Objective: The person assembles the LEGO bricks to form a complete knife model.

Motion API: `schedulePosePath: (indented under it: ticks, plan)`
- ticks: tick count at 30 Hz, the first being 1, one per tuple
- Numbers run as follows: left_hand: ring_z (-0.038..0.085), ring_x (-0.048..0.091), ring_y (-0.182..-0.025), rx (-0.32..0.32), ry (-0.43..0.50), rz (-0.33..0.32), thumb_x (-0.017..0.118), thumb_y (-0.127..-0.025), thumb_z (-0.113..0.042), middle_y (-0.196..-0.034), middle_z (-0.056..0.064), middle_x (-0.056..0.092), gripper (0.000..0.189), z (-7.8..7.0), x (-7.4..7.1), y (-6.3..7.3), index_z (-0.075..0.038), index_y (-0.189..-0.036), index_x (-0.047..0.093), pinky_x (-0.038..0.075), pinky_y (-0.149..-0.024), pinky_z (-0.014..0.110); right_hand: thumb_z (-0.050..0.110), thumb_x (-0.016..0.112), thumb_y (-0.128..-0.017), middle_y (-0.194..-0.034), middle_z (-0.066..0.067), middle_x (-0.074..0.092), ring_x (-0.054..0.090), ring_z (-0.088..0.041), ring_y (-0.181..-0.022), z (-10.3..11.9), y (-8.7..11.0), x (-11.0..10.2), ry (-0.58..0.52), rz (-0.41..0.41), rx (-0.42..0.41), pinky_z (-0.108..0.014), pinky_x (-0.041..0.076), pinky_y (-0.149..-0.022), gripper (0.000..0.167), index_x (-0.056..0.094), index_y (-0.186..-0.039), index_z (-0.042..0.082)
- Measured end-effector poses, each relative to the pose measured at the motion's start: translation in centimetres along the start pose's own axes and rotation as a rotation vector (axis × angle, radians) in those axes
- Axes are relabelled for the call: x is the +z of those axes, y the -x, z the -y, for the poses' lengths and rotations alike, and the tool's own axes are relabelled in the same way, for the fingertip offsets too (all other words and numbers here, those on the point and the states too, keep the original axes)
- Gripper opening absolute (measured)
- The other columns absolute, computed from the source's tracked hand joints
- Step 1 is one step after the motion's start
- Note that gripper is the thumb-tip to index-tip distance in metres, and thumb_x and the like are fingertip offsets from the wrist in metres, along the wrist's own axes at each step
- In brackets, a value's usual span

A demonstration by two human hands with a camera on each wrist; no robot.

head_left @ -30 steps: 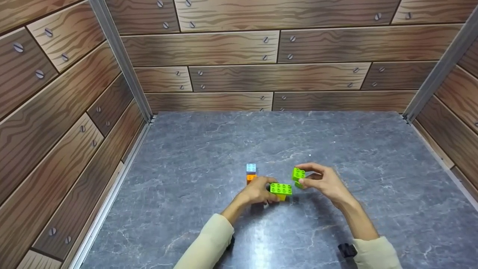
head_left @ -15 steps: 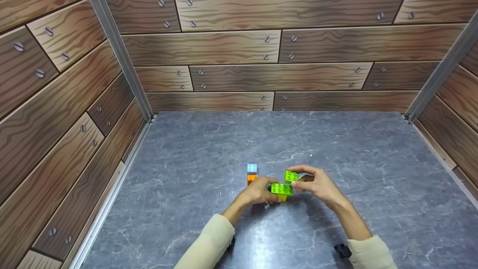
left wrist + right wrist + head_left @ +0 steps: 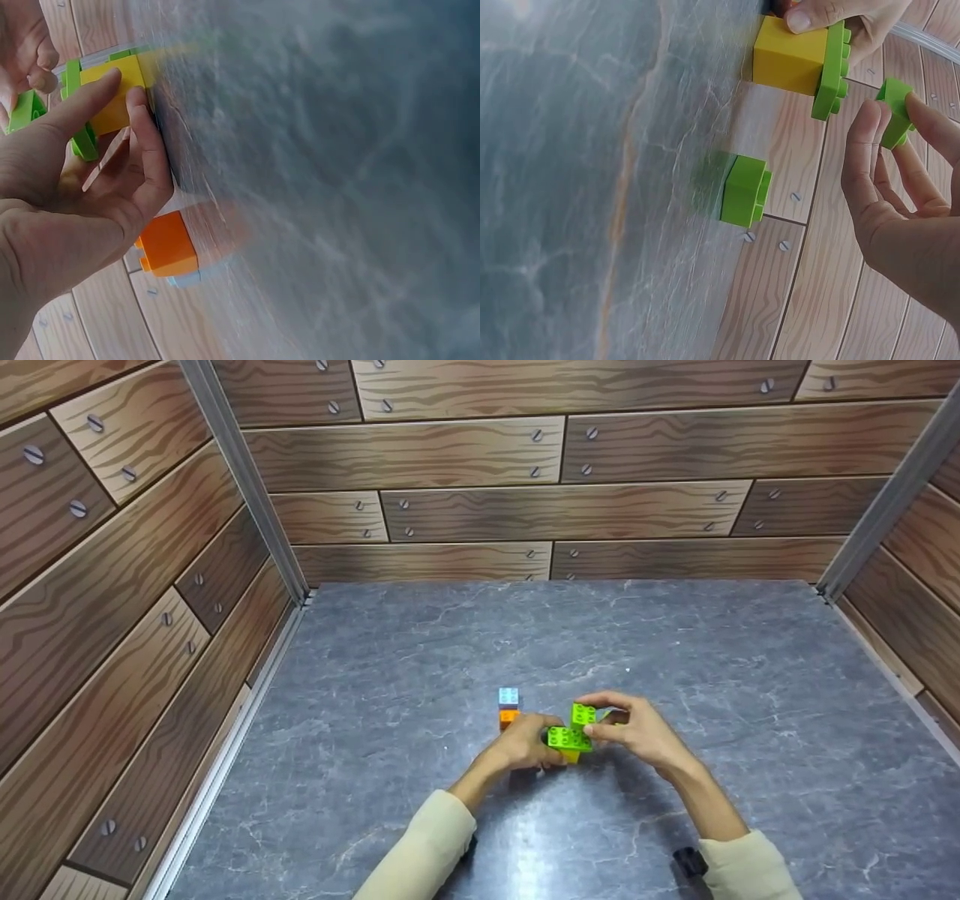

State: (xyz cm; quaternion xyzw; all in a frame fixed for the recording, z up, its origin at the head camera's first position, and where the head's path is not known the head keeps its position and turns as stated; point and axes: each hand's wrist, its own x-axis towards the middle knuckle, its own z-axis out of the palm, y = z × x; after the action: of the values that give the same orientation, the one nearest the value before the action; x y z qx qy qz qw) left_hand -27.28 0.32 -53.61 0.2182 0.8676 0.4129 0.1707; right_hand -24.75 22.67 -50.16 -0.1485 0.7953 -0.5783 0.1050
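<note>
My left hand (image 3: 526,742) grips a yellow toy building brick (image 3: 116,94) at its sides, thumb across one face. A flat green plate brick (image 3: 561,739) with studs lies on top of the yellow one. Between thumb and fingers, my right hand (image 3: 634,733) pinches a small green brick (image 3: 583,713) over the plate's right end. In the right wrist view a gap shows between this brick (image 3: 896,112) and the plate (image 3: 830,75). Another small green brick (image 3: 744,191) stands on the table, mostly hidden behind my right hand in the head view.
Behind my left hand are a light blue brick (image 3: 508,697) and an orange brick (image 3: 509,718), the orange one partly covered. Marble-patterned grey table (image 3: 420,645) lies all around. Wood-patterned walls (image 3: 465,510) enclose the back and sides.
My right hand has moved left with the small green brick, from beside the plate to over its right end. The left hand keeps its grip and has barely moved.
</note>
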Motion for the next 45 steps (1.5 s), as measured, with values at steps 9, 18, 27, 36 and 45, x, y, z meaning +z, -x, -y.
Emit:
schedulePosePath:
  ticks: [9, 18, 27, 36, 45]
  plan:
    - [0.010, 0.061, -0.057, 0.007, 0.047, 0.006, 0.085, -0.082, -0.001, -0.078, -0.001, 0.067, 0.026, 0.0, 0.0, 0.2, -0.007, -0.105, 0.073, 0.055, -0.054, 0.023, 0.007, 0.077, -0.093, -0.125, -0.025, 0.066, 0.070, -0.026, -0.082, 0.0, -0.3, 0.2, -0.019, 0.024, -0.023, -0.045, 0.063, -0.073, 0.044, 0.064, -0.135, -0.003]
    - [0.008, 0.061, -0.057, 0.017, 0.020, 0.003, 0.085, -0.083, -0.001, -0.081, -0.002, 0.067, 0.032, 0.0, 0.1, 0.1, -0.005, -0.113, 0.073, 0.054, -0.055, 0.022, 0.006, 0.077, -0.092, -0.129, -0.023, 0.065, 0.069, -0.024, -0.080, -0.3, -0.4, 0.5, -0.006, 0.039, -0.018, -0.043, 0.063, -0.072, 0.044, 0.065, -0.134, -0.001]
    - [0.008, 0.060, -0.057, 0.013, 0.014, -0.003, 0.085, -0.083, -0.001, -0.083, -0.002, 0.067, 0.040, 0.0, 0.1, 0.1, -0.005, -0.121, 0.072, 0.054, -0.055, 0.021, 0.005, 0.076, -0.093, -0.132, -0.026, 0.062, 0.068, -0.023, -0.079, -0.6, -0.3, 0.7, 0.015, 0.053, -0.024, -0.041, 0.063, -0.071, 0.043, 0.064, -0.134, -0.002]
    - [0.007, 0.061, -0.059, 0.007, -0.017, -0.012, 0.086, -0.083, -0.004, -0.089, 0.000, 0.069, 0.050, 0.0, 0.0, 0.1, -0.005, -0.129, 0.070, 0.054, -0.058, 0.020, 0.001, 0.074, -0.092, -0.131, -0.024, 0.064, 0.069, -0.029, -0.081, -0.7, -0.5, 1.0, 0.026, 0.054, -0.025, -0.043, 0.063, -0.070, 0.041, 0.065, -0.133, -0.002]
    - [0.008, 0.061, -0.057, 0.002, -0.019, -0.013, 0.088, -0.081, -0.005, -0.086, -0.001, 0.069, 0.050, 0.0, 0.0, 0.0, -0.005, -0.128, 0.070, 0.054, -0.056, 0.020, 0.001, 0.075, -0.091, -0.129, -0.027, 0.064, 0.068, -0.028, -0.073, -0.4, -0.4, 1.1, 0.038, 0.072, -0.035, -0.038, 0.062, -0.064, 0.043, 0.064, -0.132, -0.004]
